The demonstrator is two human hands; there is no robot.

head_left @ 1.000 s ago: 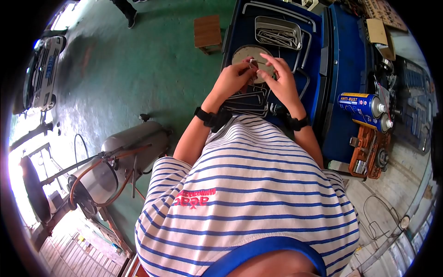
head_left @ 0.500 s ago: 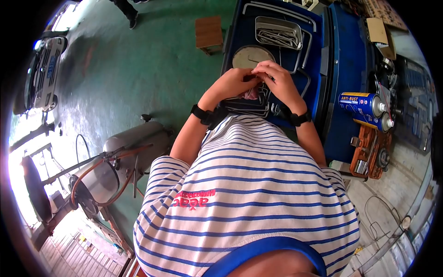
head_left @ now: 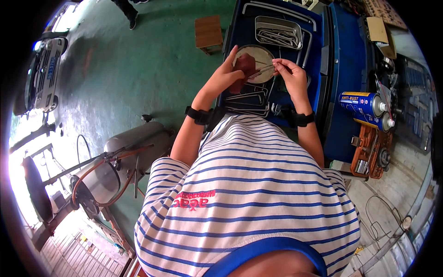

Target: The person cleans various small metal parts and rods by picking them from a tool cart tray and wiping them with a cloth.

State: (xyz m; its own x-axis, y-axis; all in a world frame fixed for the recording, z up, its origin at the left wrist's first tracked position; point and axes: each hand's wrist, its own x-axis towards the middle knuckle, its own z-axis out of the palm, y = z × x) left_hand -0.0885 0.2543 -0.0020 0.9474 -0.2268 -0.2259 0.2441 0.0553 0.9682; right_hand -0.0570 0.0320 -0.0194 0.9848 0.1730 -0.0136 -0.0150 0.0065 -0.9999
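Observation:
My left hand holds a reddish-brown cloth between its thumb and fingers. To its right, my right hand pinches the ends of some thin metal rods, which reach left to the cloth. Both hands are above a round, pale dish in the blue tray. Bent metal rods lie beside the dish, nearer my body. Beyond it stands a metal box with several bent rods inside.
Two blue spray cans stand at the right, above an orange tool case. A wooden stool is on the green floor, left of the tray. At the lower left is a grey tank. A person's leg shows at the top left.
My hands were together and have moved apart, the right one to the right with the thin rods. The cloth, bunched and lower before, is now raised and spread at my left hand.

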